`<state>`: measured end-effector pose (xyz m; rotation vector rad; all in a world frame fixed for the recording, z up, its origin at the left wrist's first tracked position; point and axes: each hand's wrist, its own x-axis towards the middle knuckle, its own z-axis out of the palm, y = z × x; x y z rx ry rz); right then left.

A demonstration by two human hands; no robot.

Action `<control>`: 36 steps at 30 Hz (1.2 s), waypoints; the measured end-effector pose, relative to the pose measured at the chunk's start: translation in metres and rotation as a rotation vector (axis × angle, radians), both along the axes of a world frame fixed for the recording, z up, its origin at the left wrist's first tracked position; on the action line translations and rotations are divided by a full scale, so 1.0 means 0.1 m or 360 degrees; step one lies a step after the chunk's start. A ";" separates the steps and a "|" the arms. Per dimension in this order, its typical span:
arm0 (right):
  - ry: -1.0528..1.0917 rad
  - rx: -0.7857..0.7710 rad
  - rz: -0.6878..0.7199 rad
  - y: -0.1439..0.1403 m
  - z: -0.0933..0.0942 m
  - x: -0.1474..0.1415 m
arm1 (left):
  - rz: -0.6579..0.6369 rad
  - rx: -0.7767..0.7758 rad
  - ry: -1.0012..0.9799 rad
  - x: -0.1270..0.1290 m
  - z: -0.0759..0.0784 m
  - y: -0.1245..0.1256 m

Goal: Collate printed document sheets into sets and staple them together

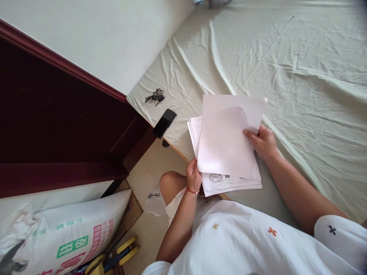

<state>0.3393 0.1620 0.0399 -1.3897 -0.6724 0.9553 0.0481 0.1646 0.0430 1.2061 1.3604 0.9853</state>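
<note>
A bunch of keys [155, 96] and a black phone [164, 122] lie on the bed [301, 68] near its corner, just beside the stack of papers [229, 179] at the bed's edge. The left hand [193, 176] pinches the top sheet [225, 143] at its bottom corner. The right hand [263, 142] holds its right edge, fingers [249, 133] curled on it.

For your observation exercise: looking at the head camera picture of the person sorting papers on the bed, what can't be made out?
- Stack of papers: print too small; top sheet covers most of it.
- Left hand grip: fingers hidden behind the sheets.
- Sack: cut off by the lower left edge.
- Keys: too small to count.
</note>
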 end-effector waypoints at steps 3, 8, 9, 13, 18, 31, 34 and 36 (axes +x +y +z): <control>-0.0271 -0.0032 -0.0022 -0.01 0.01 0.03 | 0.0023 -0.0012 0.0028 0.02 0.05 0.00; -0.0553 -0.0103 -0.0088 -0.02 0.04 0.07 | 0.0028 0.0012 0.0055 0.04 0.09 0.01; -0.0567 -0.0108 -0.0095 -0.02 0.03 0.08 | 0.0037 0.0011 0.0064 0.04 0.09 0.01; -0.0604 -0.0074 -0.0096 0.00 -0.03 0.09 | 0.0076 -0.0030 0.0062 0.02 0.03 0.01; -0.0596 -0.0057 -0.0154 -0.01 -0.09 0.14 | 0.0113 -0.0046 0.0005 0.00 -0.03 0.02; 0.0284 0.0123 -0.0370 0.07 0.10 0.16 | 0.0096 0.0094 0.0140 0.03 -0.10 0.02; 0.0315 0.0138 -0.0358 0.08 0.14 0.15 | 0.0039 0.0107 0.0148 0.02 -0.09 0.01; 0.0308 0.0137 -0.0345 0.08 0.14 0.15 | 0.0039 0.0133 0.0190 0.02 -0.09 0.00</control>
